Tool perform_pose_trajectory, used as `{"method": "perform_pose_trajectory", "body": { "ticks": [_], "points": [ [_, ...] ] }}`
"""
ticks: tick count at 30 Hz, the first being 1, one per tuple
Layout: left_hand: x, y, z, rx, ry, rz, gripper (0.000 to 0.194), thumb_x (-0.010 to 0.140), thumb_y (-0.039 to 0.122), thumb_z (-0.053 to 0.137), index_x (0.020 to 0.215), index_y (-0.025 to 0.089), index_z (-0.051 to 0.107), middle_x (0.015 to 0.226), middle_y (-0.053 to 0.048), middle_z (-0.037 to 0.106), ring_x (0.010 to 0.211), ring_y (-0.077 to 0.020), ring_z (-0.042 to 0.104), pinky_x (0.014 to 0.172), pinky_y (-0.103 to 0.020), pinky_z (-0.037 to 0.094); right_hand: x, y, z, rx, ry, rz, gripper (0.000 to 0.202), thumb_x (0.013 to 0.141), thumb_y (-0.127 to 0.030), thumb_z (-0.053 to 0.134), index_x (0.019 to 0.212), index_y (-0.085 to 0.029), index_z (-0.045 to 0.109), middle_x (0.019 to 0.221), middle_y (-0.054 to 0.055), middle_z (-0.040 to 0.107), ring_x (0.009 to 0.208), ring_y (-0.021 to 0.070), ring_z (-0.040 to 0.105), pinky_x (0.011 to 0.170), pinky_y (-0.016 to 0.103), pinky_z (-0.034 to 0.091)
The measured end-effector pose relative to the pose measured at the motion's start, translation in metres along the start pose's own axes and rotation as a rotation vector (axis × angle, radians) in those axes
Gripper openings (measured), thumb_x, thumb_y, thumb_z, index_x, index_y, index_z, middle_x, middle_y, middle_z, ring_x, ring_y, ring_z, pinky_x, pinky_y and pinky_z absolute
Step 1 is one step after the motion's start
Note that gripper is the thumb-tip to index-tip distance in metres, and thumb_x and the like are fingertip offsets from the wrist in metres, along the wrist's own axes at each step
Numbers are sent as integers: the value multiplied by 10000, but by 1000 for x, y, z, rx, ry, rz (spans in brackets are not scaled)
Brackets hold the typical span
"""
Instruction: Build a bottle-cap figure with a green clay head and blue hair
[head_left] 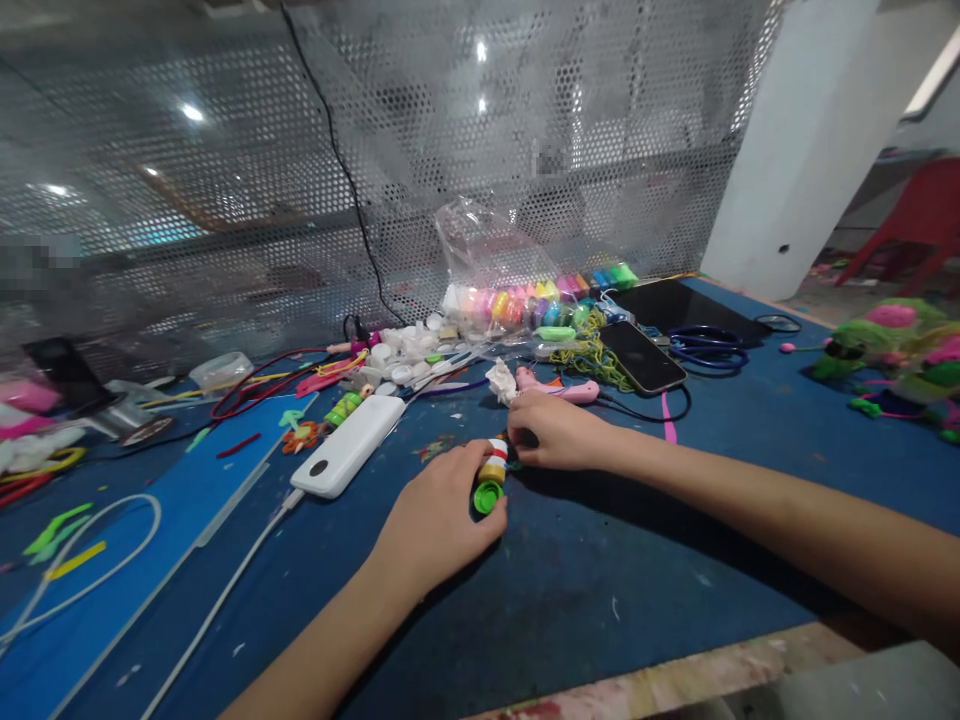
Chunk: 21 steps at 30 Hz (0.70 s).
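On the blue tabletop (585, 560), my left hand (442, 510) curls its thumb and fingers around a small striped cylinder (493, 462) in white, red and gold. A round green cap (487, 497) sits at the near end of the cylinder, its hollow side facing me. Just right of the cylinder's far end is my right hand (559, 432), fingers bent and pinched together; what they hold, if anything, is hidden. Beyond that hand lies a pink glue gun (574, 391), with a crumpled white lump (501, 381) at its left.
A white power bank (349, 447) with a cable lies left of my hands. Behind are loose white caps (405, 350), a plastic bag (480, 250) of colourful pieces, yellow-green yarn (592, 355) and a phone (641, 356). Fuzzy coloured figures (892, 350) stand at the right.
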<state>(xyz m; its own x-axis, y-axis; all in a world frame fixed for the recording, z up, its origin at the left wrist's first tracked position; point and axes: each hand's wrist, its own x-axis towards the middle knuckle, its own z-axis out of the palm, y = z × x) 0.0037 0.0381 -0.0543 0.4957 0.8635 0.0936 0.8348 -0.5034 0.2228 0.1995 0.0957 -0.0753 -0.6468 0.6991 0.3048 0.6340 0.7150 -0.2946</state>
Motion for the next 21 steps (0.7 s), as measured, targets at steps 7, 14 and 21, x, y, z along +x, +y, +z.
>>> {"method": "perform_pose_trajectory", "body": {
  "ticks": [7, 14, 21],
  "points": [
    [1, -1, 1, -90, 30, 6, 279, 763, 321, 577, 1032, 250, 559, 950, -60, 670, 886, -271, 634, 747, -361, 464, -8, 2, -2, -92, 5, -59, 91, 763, -96, 585, 788, -133, 664, 839, 95, 623, 830, 222, 549, 818, 345, 398],
    [13, -33, -9, -229, 90, -79, 309, 882, 430, 433, 1043, 213, 583, 934, -68, 675, 842, -253, 636, 733, -363, 471, -6, 7, -5, -75, 49, -98, 154, 808, -241, 658, 899, -116, 650, 887, 108, 630, 860, 237, 554, 790, 361, 428],
    [25, -51, 4, -261, 52, 74, 183, 782, 268, 586, 944, 219, 655, 1013, -50, 664, 980, -245, 580, 884, -372, 428, -15, -11, -11, -55, 14, -334, 421, 799, -87, 546, 1204, -200, 562, 1235, 111, 554, 1121, 254, 475, 971, 423, 351]
  ]
}}
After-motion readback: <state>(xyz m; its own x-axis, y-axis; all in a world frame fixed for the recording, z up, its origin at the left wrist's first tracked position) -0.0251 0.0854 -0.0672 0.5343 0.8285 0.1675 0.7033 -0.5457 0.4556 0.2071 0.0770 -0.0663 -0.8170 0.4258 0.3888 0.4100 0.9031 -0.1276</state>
